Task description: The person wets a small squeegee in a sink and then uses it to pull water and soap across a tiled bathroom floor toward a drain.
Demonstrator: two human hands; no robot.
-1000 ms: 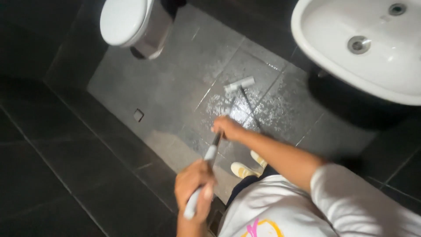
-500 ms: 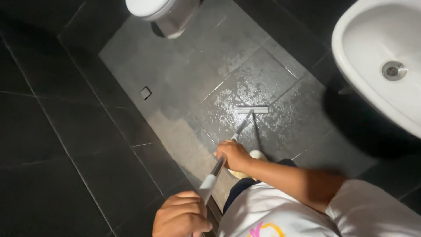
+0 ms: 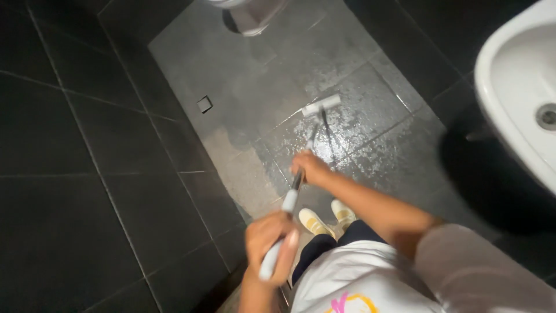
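Clearly the long-handled floor wiper [image 3: 301, 156] is light and stiff: the left hand [image 3: 267, 240] is wrapped closed around its pale top grip and the right hand [image 3: 310, 168] is closed around the thin shaft lower down. Its pale head [image 3: 321, 105] rests on the wet grey floor tiles [image 3: 370, 122], probably slippery, between the toilet base [image 3: 249, 17] and the white basin [image 3: 515, 87].

One mop [image 3: 301, 168], one sink [image 3: 509, 98] and one toilet [image 3: 249, 14] show. Two hands [image 3: 269, 240] and two shoes [image 3: 315, 221] are visible.
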